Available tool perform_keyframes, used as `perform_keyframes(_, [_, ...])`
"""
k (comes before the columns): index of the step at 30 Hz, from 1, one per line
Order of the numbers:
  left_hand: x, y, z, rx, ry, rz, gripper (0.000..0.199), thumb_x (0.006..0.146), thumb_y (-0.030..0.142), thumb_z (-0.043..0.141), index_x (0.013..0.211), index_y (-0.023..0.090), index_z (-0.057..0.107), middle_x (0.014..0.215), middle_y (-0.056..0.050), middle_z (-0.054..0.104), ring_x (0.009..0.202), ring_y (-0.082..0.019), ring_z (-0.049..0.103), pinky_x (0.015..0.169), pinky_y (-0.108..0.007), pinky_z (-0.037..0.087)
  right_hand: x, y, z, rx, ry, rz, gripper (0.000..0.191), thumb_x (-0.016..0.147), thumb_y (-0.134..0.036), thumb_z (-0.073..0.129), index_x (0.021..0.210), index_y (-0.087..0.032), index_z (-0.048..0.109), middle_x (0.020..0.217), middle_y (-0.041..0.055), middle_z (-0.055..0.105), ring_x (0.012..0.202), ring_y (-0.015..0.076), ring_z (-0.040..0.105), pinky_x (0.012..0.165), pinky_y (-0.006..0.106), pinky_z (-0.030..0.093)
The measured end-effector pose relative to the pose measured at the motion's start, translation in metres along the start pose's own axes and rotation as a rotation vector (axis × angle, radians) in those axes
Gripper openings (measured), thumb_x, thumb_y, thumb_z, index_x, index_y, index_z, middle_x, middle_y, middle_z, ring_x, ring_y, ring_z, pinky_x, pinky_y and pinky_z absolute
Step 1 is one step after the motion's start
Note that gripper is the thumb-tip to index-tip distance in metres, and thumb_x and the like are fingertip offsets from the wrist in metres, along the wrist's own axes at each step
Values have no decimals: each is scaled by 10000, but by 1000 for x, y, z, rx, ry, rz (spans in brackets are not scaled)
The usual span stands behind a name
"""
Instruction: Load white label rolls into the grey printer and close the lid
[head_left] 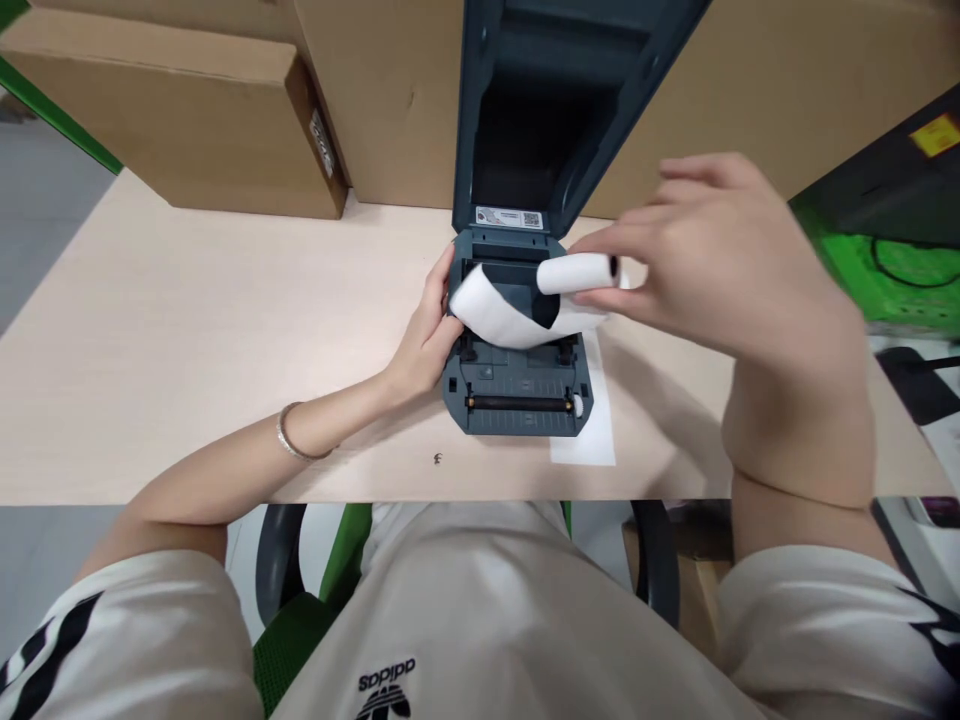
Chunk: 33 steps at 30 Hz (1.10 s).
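Note:
A dark grey-blue label printer (514,375) sits on the table with its lid (652,60) raised. My left hand (426,345) grips the printer's left side, its thumb close to the loose end of a paper strip (502,322). Whether the thumb presses on the strip I cannot tell. Between thumb and fingers, my right hand (690,250) pinches a small white paper roll (574,273) by its right end, above the printer's open bay. The strip curves from the roll leftward across the bay. A black roller (521,404) shows at the printer's front.
Partly under the printer lies a white sheet (592,430). A tiny dark scrap (438,459) is near the table's front edge. A cardboard box (165,110) stands at the back left, against a tall cardboard panel (397,100). Green items (892,275) are at the right.

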<state>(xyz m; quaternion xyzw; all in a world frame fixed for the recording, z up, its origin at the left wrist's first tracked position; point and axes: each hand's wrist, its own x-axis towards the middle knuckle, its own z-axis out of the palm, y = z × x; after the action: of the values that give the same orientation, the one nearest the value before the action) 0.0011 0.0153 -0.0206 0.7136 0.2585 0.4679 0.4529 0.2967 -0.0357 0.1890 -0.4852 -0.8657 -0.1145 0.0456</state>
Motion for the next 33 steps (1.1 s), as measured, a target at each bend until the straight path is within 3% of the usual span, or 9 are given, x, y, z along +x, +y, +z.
perform_keyframes(4, [3,-8,2,-88,43,53,1001,1068,837,756,1900,443,365,2109,9,299,1996,-477,181,1671,-676,153,-46,45,-1,345,75,135,528,1119,-815,681,1282,-372,919,1130,94,879,1098,378,819,1223,678,597])
perform_keyframes(8, [3,-9,4,-119,41,35,1001,1043,825,803,1880,457,396,2096,12,331,1986,-473,211,1664,-661,180,-74,95,40,772,-123,418,691,820,-906,965,1128,-293,876,1296,156,872,1157,358,819,1023,530,674])
perform_keyframes(10, [2,-7,4,-139,45,26,989,1047,816,804,1877,463,398,2092,12,340,1980,-471,230,1661,-654,194,-81,113,69,807,-162,472,755,714,-948,985,1050,-286,844,1267,174,868,1112,356,808,999,529,673])
perform_keyframes(13, [0,-6,3,-149,50,15,987,1044,805,814,1874,460,405,2086,4,354,1980,-473,228,1660,-653,185,-86,124,105,818,-236,503,778,699,-966,958,1053,-282,858,1328,174,858,1067,340,814,904,505,688])
perform_keyframes(17, [-1,-8,1,-136,58,6,1018,1021,796,837,1878,453,407,2076,-7,377,1974,-483,232,1655,-664,186,-88,123,128,835,-291,523,810,741,-983,896,1165,-292,905,1487,145,825,1261,367,821,1010,500,725])
perform_keyframes(22, [-1,-8,-2,-112,48,14,1007,1035,774,820,1889,471,381,2080,6,363,1974,-475,239,1653,-667,181,-89,132,136,743,-300,540,762,698,-923,920,1148,-308,933,1455,152,818,1429,428,757,1155,536,700])
perform_keyframes(26, [0,-9,-5,-92,39,0,1032,1021,788,827,1891,453,384,2077,-11,366,1972,-486,239,1652,-668,173,-79,140,135,645,-342,518,641,793,-787,883,1208,-300,930,1475,153,816,1445,439,751,1271,570,653])
perform_keyframes(31, [0,-12,-8,-87,34,-17,1058,985,809,852,1875,438,418,2073,-17,376,1968,-490,239,1653,-639,192,-57,148,117,537,-454,448,608,820,-584,918,1303,-216,897,1433,211,845,1291,425,799,1181,539,670])
perform_keyframes(33, [0,-12,-9,-94,33,-15,1067,985,802,857,1880,433,408,2078,-18,362,1979,-484,206,1658,-630,162,-45,145,108,495,-443,423,647,828,-540,912,1374,-198,864,1483,228,831,1342,430,785,1184,527,663])
